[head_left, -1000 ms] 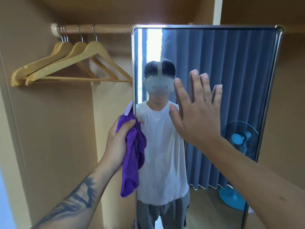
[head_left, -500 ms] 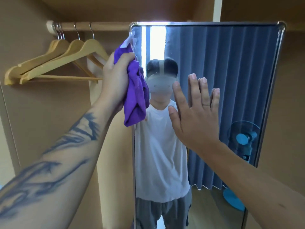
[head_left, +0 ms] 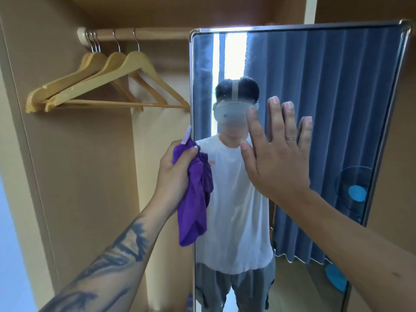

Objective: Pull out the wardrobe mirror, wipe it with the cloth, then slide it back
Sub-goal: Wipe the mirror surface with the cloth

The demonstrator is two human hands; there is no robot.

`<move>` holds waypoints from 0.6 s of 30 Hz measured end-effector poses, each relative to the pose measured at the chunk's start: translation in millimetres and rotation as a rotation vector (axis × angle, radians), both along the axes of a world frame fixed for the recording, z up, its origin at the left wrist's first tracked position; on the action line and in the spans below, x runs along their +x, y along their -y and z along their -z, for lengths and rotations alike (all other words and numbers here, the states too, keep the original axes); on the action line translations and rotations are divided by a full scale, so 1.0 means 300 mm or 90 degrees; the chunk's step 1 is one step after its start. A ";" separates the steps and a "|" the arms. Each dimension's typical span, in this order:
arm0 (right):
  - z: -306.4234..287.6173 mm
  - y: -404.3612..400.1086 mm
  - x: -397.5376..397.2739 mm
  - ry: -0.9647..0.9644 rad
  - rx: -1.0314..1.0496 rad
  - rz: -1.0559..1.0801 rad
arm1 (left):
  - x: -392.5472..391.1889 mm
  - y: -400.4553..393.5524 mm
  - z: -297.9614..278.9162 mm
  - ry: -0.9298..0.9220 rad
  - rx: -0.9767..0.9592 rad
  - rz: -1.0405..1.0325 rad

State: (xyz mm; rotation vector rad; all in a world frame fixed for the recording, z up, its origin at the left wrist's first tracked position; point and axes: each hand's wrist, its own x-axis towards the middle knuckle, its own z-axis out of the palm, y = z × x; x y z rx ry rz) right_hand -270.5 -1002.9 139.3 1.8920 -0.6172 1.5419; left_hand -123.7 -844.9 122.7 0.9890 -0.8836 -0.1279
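Note:
The tall wardrobe mirror point(head_left: 333, 104) with a thin metal frame stands pulled out in front of me, filling the right half of the view. My left hand point(head_left: 174, 174) grips a bunched purple cloth point(head_left: 195, 199) against the mirror's left edge, about halfway up. My right hand point(head_left: 279, 154) lies flat on the glass with fingers straight and spread, near the mirror's middle. The glass reflects a person, a blue curtain and a fan.
Inside the open wardrobe to the left, several wooden hangers point(head_left: 108, 84) hang from a rail point(head_left: 139, 33) near the top. The wardrobe's side panel point(head_left: 56, 154) stands at the far left, another panel point(head_left: 400, 165) right of the mirror.
My left hand has swept the purple cloth down the mirror's left edge from the top corner to mid-height. My right hand has stayed flat on the glass.

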 end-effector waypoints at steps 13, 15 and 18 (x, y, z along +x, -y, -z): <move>-0.001 0.007 0.000 -0.005 0.001 -0.001 | 0.010 0.039 -0.650 0.119 -0.158 -0.017; 0.000 0.004 -0.003 -0.006 0.003 0.001 | 0.008 0.043 -0.618 0.115 -0.164 -0.005; -0.004 -0.004 -0.008 -0.023 0.013 0.012 | 0.016 0.052 -0.522 0.087 -0.149 -0.018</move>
